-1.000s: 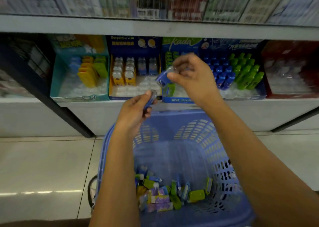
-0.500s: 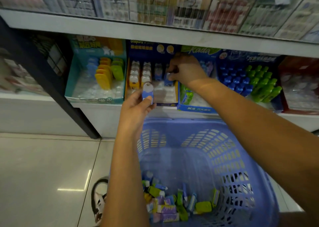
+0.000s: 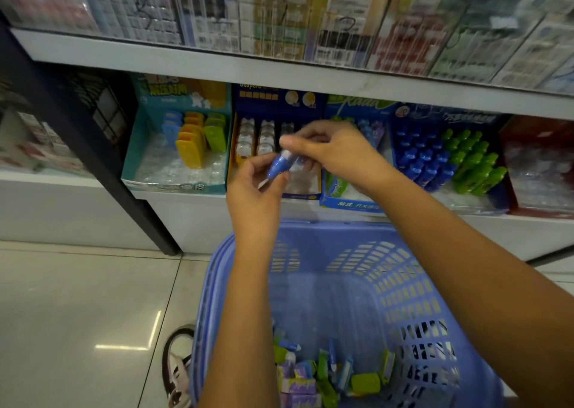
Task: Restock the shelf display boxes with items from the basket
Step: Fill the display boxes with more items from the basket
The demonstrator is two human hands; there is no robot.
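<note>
— Now, what am I holding, centre frame?
— My left hand [image 3: 254,190] and right hand [image 3: 335,153] both pinch one smooth, rounded blue-and-clear plastic item [image 3: 278,167] in front of the dark-blue card display box [image 3: 273,97]. Half a second ago the right hand was inside that box. The slotted plastic basket [image 3: 357,283] is lower centre.

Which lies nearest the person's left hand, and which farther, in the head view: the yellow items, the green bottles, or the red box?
1. Yellow items, just up and left of the left hand.
2. Green bottles, well off to the right.
3. Red box, at the far right end.
</note>
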